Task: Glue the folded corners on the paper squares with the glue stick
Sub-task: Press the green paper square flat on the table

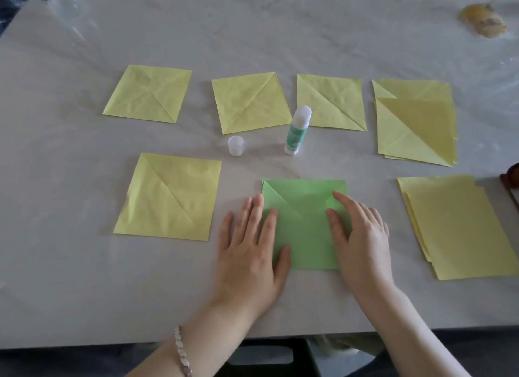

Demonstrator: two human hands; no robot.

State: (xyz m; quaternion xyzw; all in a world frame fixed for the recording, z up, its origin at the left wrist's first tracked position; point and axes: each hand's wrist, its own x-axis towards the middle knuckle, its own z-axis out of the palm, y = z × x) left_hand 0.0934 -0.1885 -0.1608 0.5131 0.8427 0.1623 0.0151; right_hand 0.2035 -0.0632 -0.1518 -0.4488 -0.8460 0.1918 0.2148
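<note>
Green paper square (304, 225) lies pressed flat under both hands' fingers (268, 222).

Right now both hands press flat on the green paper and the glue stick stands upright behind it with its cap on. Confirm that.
The cap is off: the head view shows it standing on the table left of the glue stick, apart from it. The rest holds: left hand and right hand press flat on the green paper, the stick upright behind it.
</note>
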